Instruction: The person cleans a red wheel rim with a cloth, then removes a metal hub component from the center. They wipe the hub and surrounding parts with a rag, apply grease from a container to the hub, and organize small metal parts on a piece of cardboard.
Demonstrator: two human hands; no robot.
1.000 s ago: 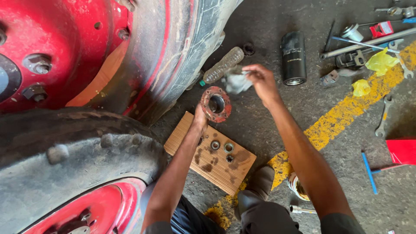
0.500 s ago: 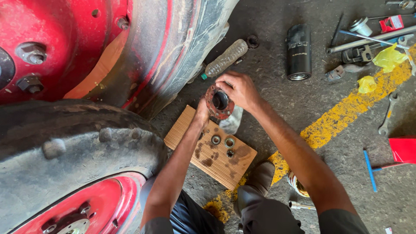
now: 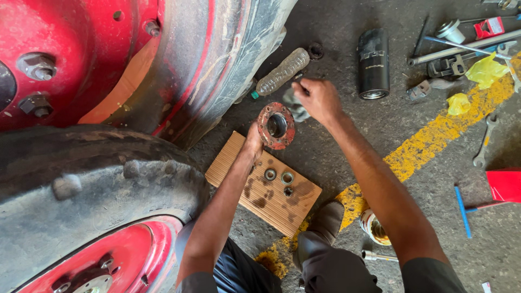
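Step in hand: a person crouched by two big red wheels holds a rusty red flange (image 3: 276, 126) up in the left hand (image 3: 254, 142), fingers closed on its lower edge, over a wooden board (image 3: 239, 168).
Right hand: the right hand (image 3: 320, 99) is pinched shut on a grey rag (image 3: 296, 106) just beside the flange's upper right, above the asphalt.
Next move, by the look of it: a wipe of the flange calls for bringing the rag onto its face while the left hand keeps it steady.
On the board: three small rings (image 3: 278, 179) lie apart from the flange, below it.
Around: a plastic bottle (image 3: 282, 70), a black filter can (image 3: 373, 63), a wrench (image 3: 484, 140) by the yellow line.
In the way: the tyre (image 3: 217, 59) crowds the left side.
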